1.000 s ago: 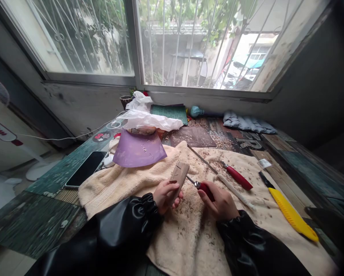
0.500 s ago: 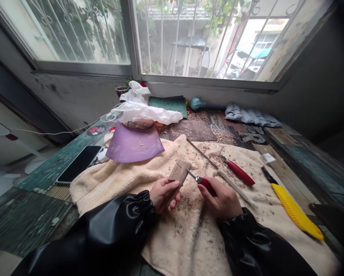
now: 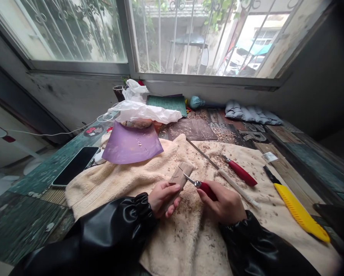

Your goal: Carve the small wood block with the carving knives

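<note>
My left hand [image 3: 162, 197] is wrapped round the lower end of a pale wooden block [image 3: 182, 174], holding it tilted over a cream towel [image 3: 123, 180]. My right hand [image 3: 224, 203] grips a red-handled carving knife [image 3: 202, 185]. The knife's short blade rests against the right face of the block near its top. Both forearms wear shiny black sleeves. Wood shavings are scattered on the towel around my hands.
A second red-handled knife [image 3: 241, 172], a long thin metal rod [image 3: 202, 154] and a yellow-handled tool [image 3: 300, 211] lie right of my hands. A purple sheet [image 3: 131, 145], a white plastic bag [image 3: 144, 111] and a black phone [image 3: 76, 170] are to the left. A barred window is behind.
The view has tipped down and shifted slightly. The knife blade has slid along the block's right face; both hands keep their grips.
</note>
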`<action>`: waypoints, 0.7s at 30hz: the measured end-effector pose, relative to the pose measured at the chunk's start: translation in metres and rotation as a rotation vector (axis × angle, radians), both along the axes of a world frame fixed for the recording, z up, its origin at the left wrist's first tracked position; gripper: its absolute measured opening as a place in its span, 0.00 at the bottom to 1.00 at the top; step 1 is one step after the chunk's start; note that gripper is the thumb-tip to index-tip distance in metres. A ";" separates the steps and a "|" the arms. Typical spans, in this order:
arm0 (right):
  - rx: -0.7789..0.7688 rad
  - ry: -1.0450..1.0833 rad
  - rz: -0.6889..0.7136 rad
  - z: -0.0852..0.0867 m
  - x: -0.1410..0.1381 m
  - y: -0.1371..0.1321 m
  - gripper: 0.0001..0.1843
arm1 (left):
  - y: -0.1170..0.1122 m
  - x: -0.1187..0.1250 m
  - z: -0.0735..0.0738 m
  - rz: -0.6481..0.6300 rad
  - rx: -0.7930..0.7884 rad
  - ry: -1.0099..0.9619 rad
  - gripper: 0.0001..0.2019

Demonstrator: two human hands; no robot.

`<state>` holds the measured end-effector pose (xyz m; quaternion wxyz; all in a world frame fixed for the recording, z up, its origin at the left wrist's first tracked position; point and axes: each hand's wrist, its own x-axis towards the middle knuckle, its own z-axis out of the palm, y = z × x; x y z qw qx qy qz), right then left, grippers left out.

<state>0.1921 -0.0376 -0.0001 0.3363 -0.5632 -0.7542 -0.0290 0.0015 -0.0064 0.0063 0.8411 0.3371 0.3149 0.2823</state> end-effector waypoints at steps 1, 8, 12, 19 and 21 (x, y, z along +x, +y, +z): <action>0.003 -0.002 -0.012 0.000 0.000 0.000 0.16 | 0.000 0.000 0.000 -0.004 -0.011 -0.003 0.14; 0.039 0.010 -0.078 0.002 0.003 0.001 0.15 | 0.002 -0.005 -0.001 -0.071 -0.151 -0.071 0.12; 0.008 0.023 0.012 0.000 0.003 0.000 0.15 | 0.002 -0.007 -0.003 -0.095 -0.165 -0.102 0.12; 0.027 0.018 -0.023 0.002 0.001 -0.001 0.15 | 0.002 -0.007 -0.004 -0.119 -0.143 -0.123 0.12; 0.013 0.017 -0.005 0.002 0.001 -0.002 0.15 | 0.003 -0.008 -0.004 -0.124 -0.155 -0.131 0.11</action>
